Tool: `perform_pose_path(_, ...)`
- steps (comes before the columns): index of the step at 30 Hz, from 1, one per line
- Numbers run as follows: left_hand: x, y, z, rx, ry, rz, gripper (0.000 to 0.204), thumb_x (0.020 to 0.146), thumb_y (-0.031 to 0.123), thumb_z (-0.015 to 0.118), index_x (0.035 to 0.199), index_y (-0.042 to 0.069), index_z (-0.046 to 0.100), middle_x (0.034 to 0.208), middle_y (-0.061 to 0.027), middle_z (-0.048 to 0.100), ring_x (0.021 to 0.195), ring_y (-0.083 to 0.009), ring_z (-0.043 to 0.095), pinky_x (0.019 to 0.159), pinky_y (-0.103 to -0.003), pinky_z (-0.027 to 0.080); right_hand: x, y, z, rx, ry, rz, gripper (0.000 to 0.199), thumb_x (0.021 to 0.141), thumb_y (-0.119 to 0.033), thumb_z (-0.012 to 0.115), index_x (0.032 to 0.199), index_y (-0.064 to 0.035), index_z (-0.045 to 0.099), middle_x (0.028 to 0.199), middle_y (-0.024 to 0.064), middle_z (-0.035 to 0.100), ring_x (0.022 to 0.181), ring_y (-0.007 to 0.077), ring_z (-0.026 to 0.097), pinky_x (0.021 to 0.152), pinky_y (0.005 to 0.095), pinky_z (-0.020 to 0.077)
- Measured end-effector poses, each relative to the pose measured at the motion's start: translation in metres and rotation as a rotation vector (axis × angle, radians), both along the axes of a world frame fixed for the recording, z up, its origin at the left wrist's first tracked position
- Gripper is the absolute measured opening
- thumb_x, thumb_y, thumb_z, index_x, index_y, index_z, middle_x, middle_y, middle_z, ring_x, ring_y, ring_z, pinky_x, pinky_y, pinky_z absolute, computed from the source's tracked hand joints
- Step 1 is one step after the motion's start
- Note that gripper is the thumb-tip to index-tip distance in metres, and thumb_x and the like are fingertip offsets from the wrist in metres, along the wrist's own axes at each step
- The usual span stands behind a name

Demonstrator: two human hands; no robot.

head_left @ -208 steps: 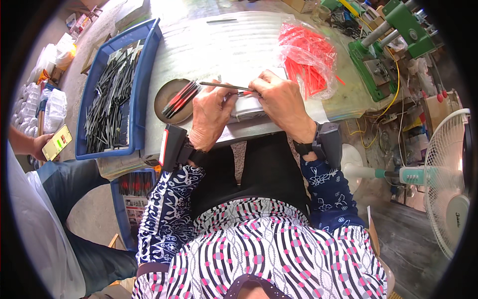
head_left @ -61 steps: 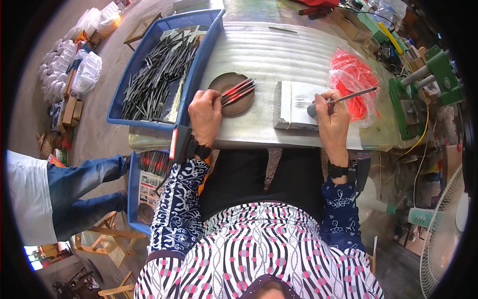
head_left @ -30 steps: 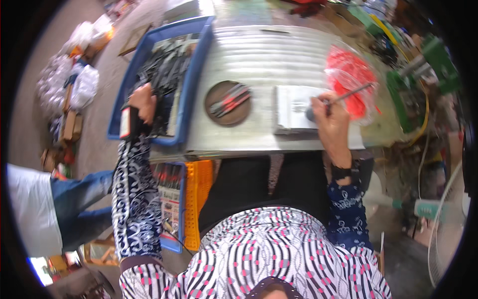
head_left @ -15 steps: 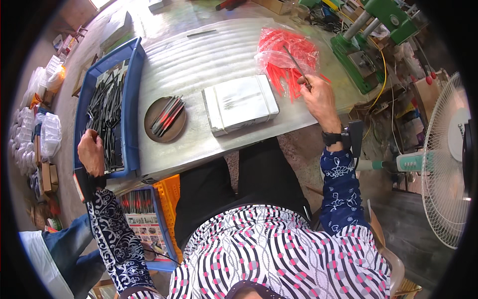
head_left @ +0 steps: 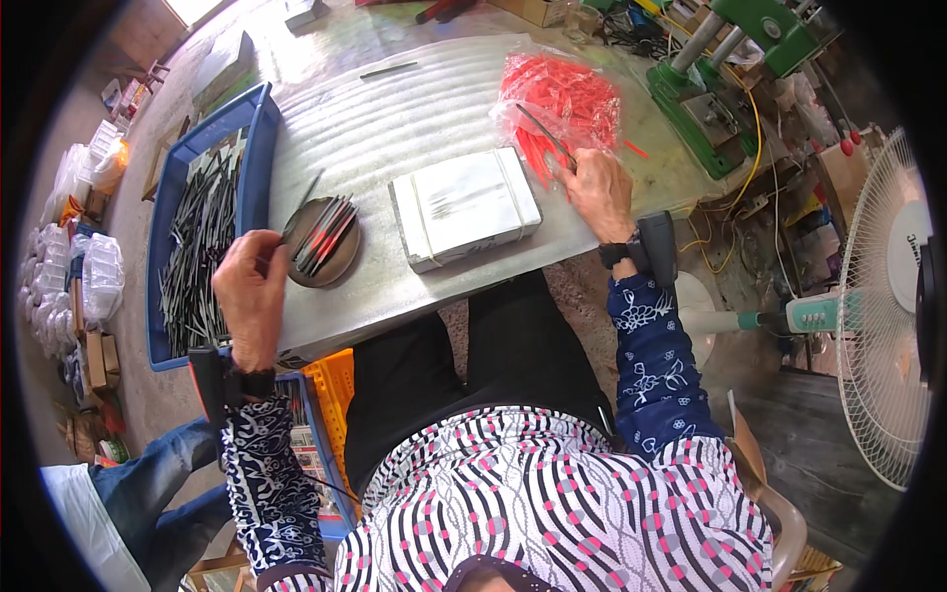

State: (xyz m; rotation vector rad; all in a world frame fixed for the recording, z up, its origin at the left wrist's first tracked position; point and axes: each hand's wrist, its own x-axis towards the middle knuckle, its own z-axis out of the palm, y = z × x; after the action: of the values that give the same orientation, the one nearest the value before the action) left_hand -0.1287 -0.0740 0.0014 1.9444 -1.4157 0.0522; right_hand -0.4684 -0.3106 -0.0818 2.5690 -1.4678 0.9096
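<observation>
My left hand is closed, its fingertips pinching a slim dark strip that slants up past the bowl's left edge. My right hand grips a long, thin dark rod-like tool, its tip pointing up and left in front of the red pieces. The blue bin at left holds many slim dark strips. A round brown bowl carries several dark and red strips. Between my hands lies a white-topped block with bands around it. Thin red pieces fill a clear plastic bag.
A single dark strip lies far back on the foam-covered table. At the far right stands a green press, with a white fan nearer me. Below the table's left side are an orange crate and another blue bin.
My left hand has left the blue bin and moved right to beside the bowl, bringing a dark strip. My right hand has shifted slightly left with the rod-like tool.
</observation>
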Motion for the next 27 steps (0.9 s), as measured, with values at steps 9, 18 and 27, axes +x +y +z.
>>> perform_pose_path(9,-0.063,-0.030,-0.007,-0.039,0.123,-0.162,0.008,0.081,0.003,0.070,0.089,0.002,0.067,0.077,-0.0100,0.063,0.062,-0.0177,0.062,0.058,-0.030,0.049,-0.001,-0.017,-0.005,0.022,0.010,-0.028,0.018,0.075,-0.017,0.071,0.078,-0.0047,0.058,0.080,0.0181,0.063,0.078,0.0417,0.062,0.066,0.0529,0.0483)
perform_pose_path(18,-0.092,-0.052,-0.016,-0.003,0.137,-0.242,0.007,0.080,0.010,0.070,0.085,0.007,0.068,0.078,-0.0085,0.064,0.070,-0.0275,0.064,0.064,-0.037,0.049,-0.004,-0.010,0.005,0.131,-0.001,-0.075,0.022,0.074,-0.021,0.066,0.083,-0.0013,0.062,0.086,0.0212,0.064,0.086,0.0411,0.061,0.074,0.0504,0.0482)
perform_pose_path(27,-0.098,-0.069,-0.026,-0.001,0.050,-0.292,0.006,0.082,0.014,0.068,0.084,0.009,0.066,0.078,-0.0084,0.062,0.074,-0.0297,0.064,0.065,-0.040,0.049,0.009,0.039,0.064,0.433,-0.278,0.179,0.017,0.079,-0.011,0.064,0.092,0.0003,0.066,0.078,0.0212,0.066,0.078,0.0379,0.065,0.070,0.0456,0.0502)
